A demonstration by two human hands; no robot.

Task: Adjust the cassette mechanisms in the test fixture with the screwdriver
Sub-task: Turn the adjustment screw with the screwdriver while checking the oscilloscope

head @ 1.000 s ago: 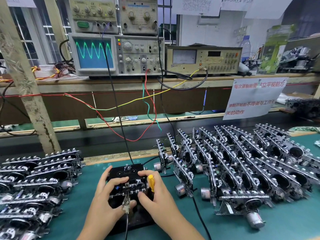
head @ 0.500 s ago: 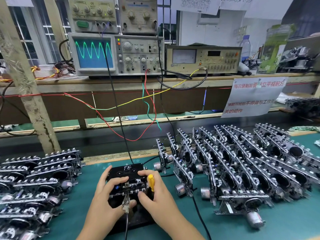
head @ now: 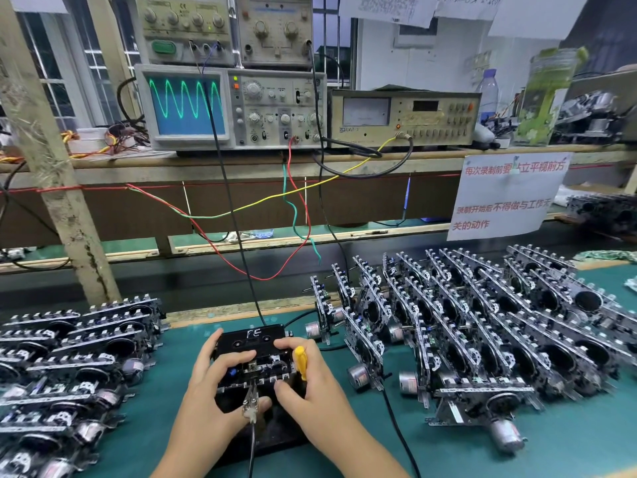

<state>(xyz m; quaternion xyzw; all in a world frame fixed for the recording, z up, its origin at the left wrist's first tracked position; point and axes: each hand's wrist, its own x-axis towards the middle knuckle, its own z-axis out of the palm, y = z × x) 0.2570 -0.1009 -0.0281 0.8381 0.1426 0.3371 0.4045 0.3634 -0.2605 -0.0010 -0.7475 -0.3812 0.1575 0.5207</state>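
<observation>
A black test fixture (head: 253, 338) marked "FE" sits on the green mat at lower centre, with a cassette mechanism (head: 256, 372) seated in it. My left hand (head: 210, 391) grips the mechanism's left side, thumb near a metal clip (head: 250, 401) at its front. My right hand (head: 310, 384) holds the right side, with a yellow-handled screwdriver (head: 300, 362) tucked between its fingers, handle pointing up. The screwdriver's tip is hidden by the hand.
Stacks of cassette mechanisms lie at the left (head: 69, 367) and in rows at the right (head: 482, 332). An oscilloscope (head: 186, 105) on the shelf shows a green sine wave. A meter box (head: 403, 117), coloured wires and a paper sign (head: 506, 194) lie behind.
</observation>
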